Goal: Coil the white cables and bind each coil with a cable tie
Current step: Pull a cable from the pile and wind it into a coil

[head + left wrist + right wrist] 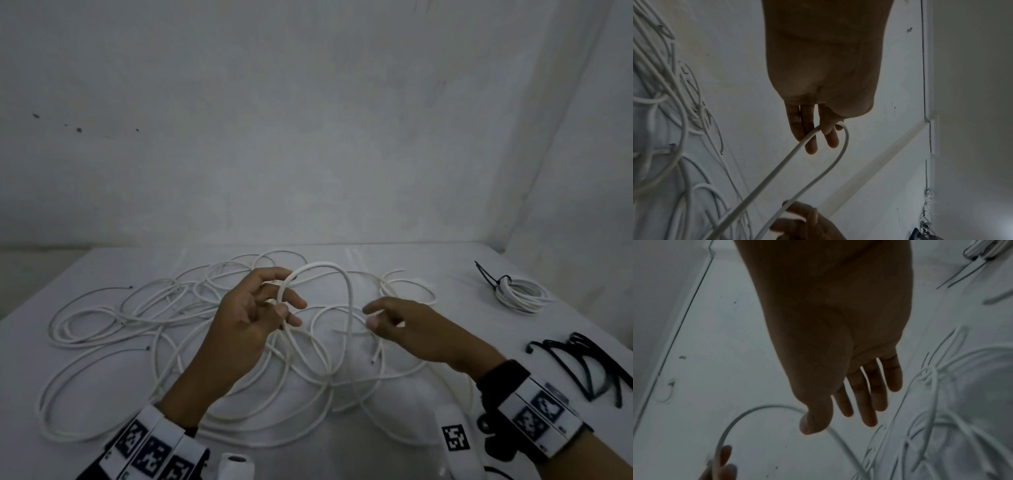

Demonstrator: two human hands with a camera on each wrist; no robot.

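Several loose white cables [113,318] lie tangled on the white table [455,263]. My left hand [291,310] is raised over the tangle and pinches one white cable between thumb and fingers. That cable rises in an arched loop [322,265] and drops back into the tangle. In the left wrist view the loop [845,146] leaves the left hand [818,139] between the fingers. My right hand [371,317] hovers just right of the loop with fingers relaxed and holds nothing. The right wrist view shows the right hand [838,423] with straight fingers and the loop [756,408] behind its thumb.
A finished white coil [520,294] bound with a black cable tie lies at the table's back right. Several loose black cable ties [589,363] lie at the right edge. A pale wall stands close behind the table. Wrist cameras with marker bands sit on both forearms.
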